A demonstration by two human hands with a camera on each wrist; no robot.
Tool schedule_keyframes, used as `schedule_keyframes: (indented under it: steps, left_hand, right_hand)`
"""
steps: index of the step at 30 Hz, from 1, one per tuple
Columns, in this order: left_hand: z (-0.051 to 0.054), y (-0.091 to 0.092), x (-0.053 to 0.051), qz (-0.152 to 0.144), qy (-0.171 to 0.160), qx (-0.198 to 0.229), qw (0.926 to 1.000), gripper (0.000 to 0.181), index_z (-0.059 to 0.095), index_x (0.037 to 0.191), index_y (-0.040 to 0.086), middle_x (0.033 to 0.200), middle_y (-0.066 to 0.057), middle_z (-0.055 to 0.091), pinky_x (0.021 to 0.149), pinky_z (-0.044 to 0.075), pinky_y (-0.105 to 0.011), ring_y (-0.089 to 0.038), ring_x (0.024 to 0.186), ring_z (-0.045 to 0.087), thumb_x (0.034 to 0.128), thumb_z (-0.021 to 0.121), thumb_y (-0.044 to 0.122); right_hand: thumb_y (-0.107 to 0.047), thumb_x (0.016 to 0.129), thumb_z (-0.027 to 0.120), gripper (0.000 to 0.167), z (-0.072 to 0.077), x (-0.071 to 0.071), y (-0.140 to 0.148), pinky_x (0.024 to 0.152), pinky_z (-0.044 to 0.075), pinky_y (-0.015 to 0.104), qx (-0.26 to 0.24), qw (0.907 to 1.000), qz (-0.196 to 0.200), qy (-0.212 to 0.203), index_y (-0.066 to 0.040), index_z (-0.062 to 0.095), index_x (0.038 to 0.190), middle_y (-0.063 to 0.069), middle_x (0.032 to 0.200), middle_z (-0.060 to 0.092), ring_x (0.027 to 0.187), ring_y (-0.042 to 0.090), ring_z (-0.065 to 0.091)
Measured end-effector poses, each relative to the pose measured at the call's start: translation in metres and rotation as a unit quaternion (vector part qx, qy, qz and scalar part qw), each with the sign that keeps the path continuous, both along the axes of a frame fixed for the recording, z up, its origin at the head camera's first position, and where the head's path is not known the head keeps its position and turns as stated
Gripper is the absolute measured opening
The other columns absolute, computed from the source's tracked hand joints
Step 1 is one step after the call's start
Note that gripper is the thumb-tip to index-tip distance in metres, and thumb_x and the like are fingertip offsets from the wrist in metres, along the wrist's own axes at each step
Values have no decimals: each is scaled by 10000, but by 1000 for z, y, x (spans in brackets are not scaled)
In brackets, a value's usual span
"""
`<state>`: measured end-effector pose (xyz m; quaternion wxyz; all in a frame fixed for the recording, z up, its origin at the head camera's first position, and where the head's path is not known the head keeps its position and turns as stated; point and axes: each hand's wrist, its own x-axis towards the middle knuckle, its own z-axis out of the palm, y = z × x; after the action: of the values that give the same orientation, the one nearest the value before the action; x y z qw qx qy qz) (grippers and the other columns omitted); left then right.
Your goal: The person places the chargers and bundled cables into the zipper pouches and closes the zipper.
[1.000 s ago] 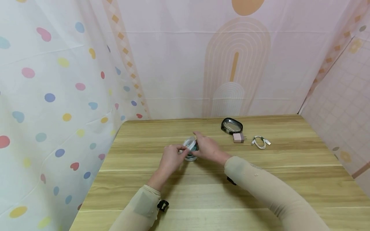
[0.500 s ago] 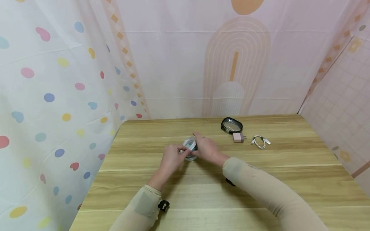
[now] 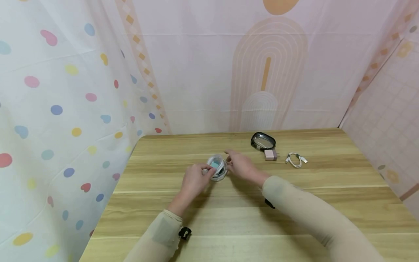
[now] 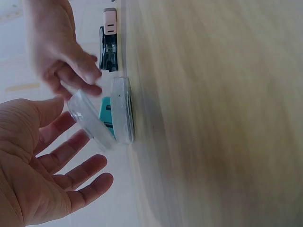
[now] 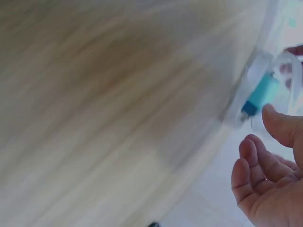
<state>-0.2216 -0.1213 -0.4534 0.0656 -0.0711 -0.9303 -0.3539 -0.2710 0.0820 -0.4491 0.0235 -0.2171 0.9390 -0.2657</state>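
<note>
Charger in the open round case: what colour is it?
The charger is turquoise with a darker end; right wrist view shows it best.

We wear long beige sleeves (image 3: 306, 211), with greyish patches (image 3: 164, 231) near the cuffs (image 3: 172, 215) and small black fittings (image 3: 185, 233) alongside.

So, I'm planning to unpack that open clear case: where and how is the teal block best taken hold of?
Pinch the teal block around its middle, probably from the right hand's side: the lid tilts off the base, the gap widens that way, and the block's long shape shows between them.
</note>
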Motion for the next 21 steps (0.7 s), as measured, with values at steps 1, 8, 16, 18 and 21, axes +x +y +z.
schedule_keyframes:
  steps: [1,8,16,18,21]
  left_hand:
    - [1,-1,0,51,5,-1,10000,220,845,1046,87,821,-108,777,504,424,-280,-90,531,461,1005,755,283]
    - [5,-7,-3,3,497,-600,9970,234,826,1126,37,1135,-167,816,882,646,-512,-295,996,787,1045,679,200]
    - [7,5,-3,-919,958,-1721,9761,187,821,1109,71,1129,-126,815,939,629,-506,-344,1064,778,1040,692,188]
    - [5,9,-3,-960,1034,-1911,9714,176,831,1106,94,1145,-113,813,945,627,-500,-333,1069,776,1020,726,205]
    - [2,14,-2,-986,1231,-2204,9626,145,846,1065,126,1126,-97,816,931,627,-485,-313,1039,778,981,780,223]
  right_hand:
    - [-104,1002,735,580,2,0,5,1019,617,483,20,10000,-24,-44,44,508,1515,196,1273,755,1164,343,746]
    - [-135,1064,650,361,2,3,36,1010,615,474,135,9998,-138,-29,47,650,1376,199,1250,764,1161,337,741]
    - [-140,1088,605,325,5,3,40,1066,593,486,215,9993,167,261,-43,688,1387,146,1352,747,1248,322,723]
    - [-142,1087,604,327,7,3,35,1037,607,478,299,9984,292,380,-60,689,1393,134,1339,756,1216,306,738]
    - [-183,1083,626,340,10,3,28,996,626,462,360,9977,347,459,-91,687,1405,132,1314,765,1170,295,754]
